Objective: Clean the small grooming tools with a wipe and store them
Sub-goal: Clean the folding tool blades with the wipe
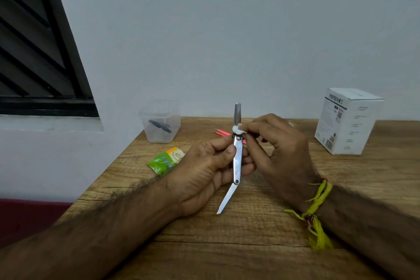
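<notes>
My left hand (204, 170) grips a silver nail clipper (237, 159) upright above the wooden table (250, 245), thumb on its body. Its lever stands up at the top and a thin file blade is folded out below, pointing down-left. My right hand (279, 150) pinches a small white wipe (238, 130) against the clipper near its hinge. A clear plastic container (160, 121) at the table's back left holds a dark tool. Pink tweezers (221, 132) lie on the table behind my hands, partly hidden.
A green and orange wipe sachet (167, 160) lies on the table left of my left hand. A white cardboard box (347, 120) stands at the back right. A wall runs behind the table, with a dark louvred window (34, 52) at the left.
</notes>
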### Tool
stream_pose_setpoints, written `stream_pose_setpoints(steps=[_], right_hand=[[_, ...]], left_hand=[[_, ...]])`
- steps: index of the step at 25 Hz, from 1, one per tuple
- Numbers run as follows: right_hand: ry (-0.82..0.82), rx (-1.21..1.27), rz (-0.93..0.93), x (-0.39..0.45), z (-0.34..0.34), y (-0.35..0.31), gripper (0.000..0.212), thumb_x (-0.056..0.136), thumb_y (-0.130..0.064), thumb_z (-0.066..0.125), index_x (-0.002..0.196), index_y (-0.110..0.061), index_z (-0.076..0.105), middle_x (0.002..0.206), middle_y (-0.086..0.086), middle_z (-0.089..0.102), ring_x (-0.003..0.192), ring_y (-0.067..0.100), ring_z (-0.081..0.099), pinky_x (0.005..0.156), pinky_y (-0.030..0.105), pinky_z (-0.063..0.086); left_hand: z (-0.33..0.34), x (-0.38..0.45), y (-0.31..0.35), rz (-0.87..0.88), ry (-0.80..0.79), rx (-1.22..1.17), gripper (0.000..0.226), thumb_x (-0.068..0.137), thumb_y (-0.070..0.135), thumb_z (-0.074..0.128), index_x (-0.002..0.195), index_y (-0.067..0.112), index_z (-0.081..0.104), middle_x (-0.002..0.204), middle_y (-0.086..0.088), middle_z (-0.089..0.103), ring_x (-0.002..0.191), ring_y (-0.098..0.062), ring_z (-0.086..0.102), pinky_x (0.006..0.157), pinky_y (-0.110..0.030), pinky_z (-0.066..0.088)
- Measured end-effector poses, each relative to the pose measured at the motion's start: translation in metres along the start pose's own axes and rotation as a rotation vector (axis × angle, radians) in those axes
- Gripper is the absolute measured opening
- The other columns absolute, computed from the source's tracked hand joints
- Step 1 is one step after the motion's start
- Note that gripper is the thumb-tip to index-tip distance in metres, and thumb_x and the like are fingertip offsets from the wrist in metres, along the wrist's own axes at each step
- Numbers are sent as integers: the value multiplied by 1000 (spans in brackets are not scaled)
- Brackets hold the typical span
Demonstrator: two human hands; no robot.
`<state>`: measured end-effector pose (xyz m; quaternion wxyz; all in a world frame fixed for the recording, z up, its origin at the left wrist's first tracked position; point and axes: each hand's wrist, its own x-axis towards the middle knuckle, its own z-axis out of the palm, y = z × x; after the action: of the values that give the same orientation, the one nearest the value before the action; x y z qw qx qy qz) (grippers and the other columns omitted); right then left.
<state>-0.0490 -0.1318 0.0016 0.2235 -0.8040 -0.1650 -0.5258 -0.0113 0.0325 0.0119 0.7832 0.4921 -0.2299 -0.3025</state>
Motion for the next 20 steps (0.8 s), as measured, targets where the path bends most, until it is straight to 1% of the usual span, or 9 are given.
stream_pose_setpoints(steps=[3, 5, 7, 10, 12, 15, 18, 20], right_hand=[[-22, 19, 22, 0, 1, 3, 16, 88, -1, 67, 102, -7, 74, 91, 1, 66, 84, 14, 61, 75, 34, 50], [-29, 18, 22, 1, 0, 3, 17, 88, 1, 68, 103, -6, 74, 91, 1, 65, 84, 14, 61, 75, 34, 51], [-5, 11, 11, 1, -2, 3, 16, 87, 1, 69, 102, -5, 74, 91, 2, 66, 84, 16, 61, 74, 35, 51], [59, -12, -33, 1, -4, 0, 13, 89, -1, 68, 100, -2, 74, 90, 6, 67, 84, 21, 63, 74, 38, 51], [26, -41, -90, 0, 0, -5, 13, 90, -2, 67, 100, -2, 74, 91, 7, 68, 84, 22, 64, 74, 40, 51], [-34, -80, -132, 1, 2, -4, 14, 90, -2, 65, 101, -3, 73, 92, 7, 67, 84, 24, 63, 74, 42, 51], [-17, -94, -120, 2, 1, -2, 14, 90, -3, 64, 101, -2, 73, 91, 7, 67, 83, 23, 62, 75, 40, 50], [-39, -81, -145, 3, 4, -5, 14, 90, -2, 64, 101, -2, 73, 90, 8, 66, 82, 24, 62, 75, 38, 49]], left_hand=[[-2, 0, 2, -14, -34, 0, 31, 95, 3, 52, 123, -1, 65, 113, -19, 64, 109, -25, 68, 89, -33, 58], [-1, 1, 2, -14, -38, -7, 33, 90, 4, 56, 121, 1, 67, 110, -17, 67, 103, -23, 70, 88, -35, 59], [1, 2, 1, 0, -11, -11, 35, 86, 3, 60, 120, 0, 67, 106, -15, 71, 94, -23, 73, 83, -37, 61], [0, 4, -1, 30, 61, -15, 32, 90, -1, 59, 121, -6, 64, 106, -20, 71, 86, -24, 73, 79, -38, 62], [-4, 6, -1, 45, 90, -27, 30, 92, -3, 57, 122, -10, 61, 106, -22, 70, 86, -25, 73, 78, -38, 62], [-6, 8, 0, 55, 91, -38, 29, 92, -4, 56, 120, -11, 62, 101, -21, 71, 85, -24, 72, 76, -37, 63], [-6, 9, -1, 54, 86, -47, 29, 91, -4, 57, 119, -10, 63, 99, -19, 72, 85, -24, 73, 76, -37, 63], [-8, 9, 0, 58, 98, -30, 27, 93, -5, 55, 118, -10, 63, 97, -17, 72, 84, -21, 72, 74, -35, 63]])
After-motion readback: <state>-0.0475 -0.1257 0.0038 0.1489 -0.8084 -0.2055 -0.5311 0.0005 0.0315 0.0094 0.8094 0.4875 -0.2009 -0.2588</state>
